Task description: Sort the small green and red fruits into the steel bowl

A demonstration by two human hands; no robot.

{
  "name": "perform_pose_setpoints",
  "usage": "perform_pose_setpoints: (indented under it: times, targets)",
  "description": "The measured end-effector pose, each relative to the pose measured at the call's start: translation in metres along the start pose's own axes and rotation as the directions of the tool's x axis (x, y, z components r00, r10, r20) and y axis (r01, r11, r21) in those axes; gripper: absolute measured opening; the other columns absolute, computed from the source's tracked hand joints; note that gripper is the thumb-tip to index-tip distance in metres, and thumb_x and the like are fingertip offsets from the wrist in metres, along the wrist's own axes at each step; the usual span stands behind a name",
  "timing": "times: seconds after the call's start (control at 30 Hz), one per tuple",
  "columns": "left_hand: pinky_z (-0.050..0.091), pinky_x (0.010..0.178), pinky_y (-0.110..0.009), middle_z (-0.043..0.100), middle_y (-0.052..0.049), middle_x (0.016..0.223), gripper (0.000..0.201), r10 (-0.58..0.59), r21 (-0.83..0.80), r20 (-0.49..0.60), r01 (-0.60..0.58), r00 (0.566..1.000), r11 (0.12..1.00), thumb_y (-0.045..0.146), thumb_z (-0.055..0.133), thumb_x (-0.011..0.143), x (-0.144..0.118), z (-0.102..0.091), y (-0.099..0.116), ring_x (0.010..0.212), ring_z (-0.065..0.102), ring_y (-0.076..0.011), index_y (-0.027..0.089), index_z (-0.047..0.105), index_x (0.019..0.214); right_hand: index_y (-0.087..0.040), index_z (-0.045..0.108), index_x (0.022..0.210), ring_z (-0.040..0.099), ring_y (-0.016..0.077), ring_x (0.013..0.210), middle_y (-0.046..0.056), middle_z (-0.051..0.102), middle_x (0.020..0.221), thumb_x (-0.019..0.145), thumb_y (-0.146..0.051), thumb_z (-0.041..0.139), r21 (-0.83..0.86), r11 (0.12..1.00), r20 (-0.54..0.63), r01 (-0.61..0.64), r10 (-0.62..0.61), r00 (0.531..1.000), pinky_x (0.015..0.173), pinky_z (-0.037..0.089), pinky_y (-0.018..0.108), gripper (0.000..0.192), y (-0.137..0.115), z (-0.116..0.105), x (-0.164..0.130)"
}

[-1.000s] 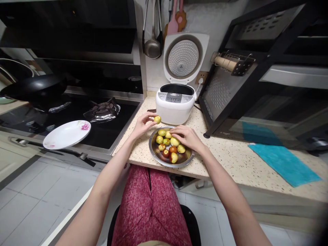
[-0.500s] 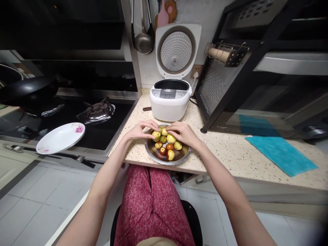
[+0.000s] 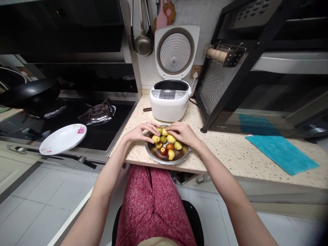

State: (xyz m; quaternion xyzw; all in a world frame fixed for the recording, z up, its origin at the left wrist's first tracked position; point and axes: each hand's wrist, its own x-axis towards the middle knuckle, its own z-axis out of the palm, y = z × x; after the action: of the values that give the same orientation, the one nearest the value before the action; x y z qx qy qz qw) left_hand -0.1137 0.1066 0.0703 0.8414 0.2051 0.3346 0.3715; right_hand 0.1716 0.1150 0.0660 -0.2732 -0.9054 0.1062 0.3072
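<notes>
A round steel bowl (image 3: 153, 158) at the counter's front edge holds several fresh jujubes (image 3: 171, 138), some yellow-green, others patched reddish brown. My left hand (image 3: 142, 132) reaches over the bowl's left side, fingers stretched above the fruit. Its thumb is apart from the fingers, beside a yellow-green jujube (image 3: 155, 139) that lies in the bowl. From the right, my right hand (image 3: 183, 132) arches over the rim with its fingertips on the back jujubes. Those fingers are spread and seem to rest on the fruit without lifting any.
Behind the bowl stands a white rice cooker (image 3: 168, 106), lid raised. A flowered white plate (image 3: 63, 139) juts over the stove's front edge at left. On the right lie a teal cloth (image 3: 282, 153) and a dark rack with an oven (image 3: 276, 92). Ladles (image 3: 142, 45) hang at the back wall.
The jujube between my left thumb and fingers has come down slightly, and those fingers have spread off it. My right hand has hardly moved.
</notes>
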Motion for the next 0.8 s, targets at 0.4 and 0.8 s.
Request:
perform_pose_setpoints:
  times: [0.4, 0.8]
  targets:
    - [0.042, 0.119, -0.056, 0.081, -0.012, 0.112, 0.032, -0.041, -0.025, 0.072, 0.043, 0.997, 0.999, 0.037, 0.092, 0.074, 0.0019, 0.0012, 0.0032, 0.134, 0.060, -0.0310, 0.025, 0.085, 0.102, -0.025, 0.079, 0.117, 0.073, 0.0232, 0.110, 0.006, 0.079, 0.118, 0.101, -0.024, 0.063, 0.038, 0.999, 0.044, 0.020, -0.021, 0.999, 0.099, 0.057, 0.040, 0.023, 0.0006, -0.0001, 0.0000]
    - [0.042, 0.121, -0.054, 0.078, -0.013, 0.123, 0.031, -0.084, -0.042, 0.106, 0.089, 0.991, 0.995, 0.035, 0.087, 0.081, 0.0017, 0.0025, 0.0047, 0.145, 0.054, -0.0318, 0.024, 0.083, 0.110, -0.025, 0.080, 0.114, 0.073, 0.0222, 0.105, 0.007, 0.080, 0.114, 0.101, -0.025, 0.061, 0.037, 0.999, 0.049, -0.037, 0.035, 0.998, 0.096, 0.056, 0.037, 0.023, 0.0023, 0.0007, -0.0005]
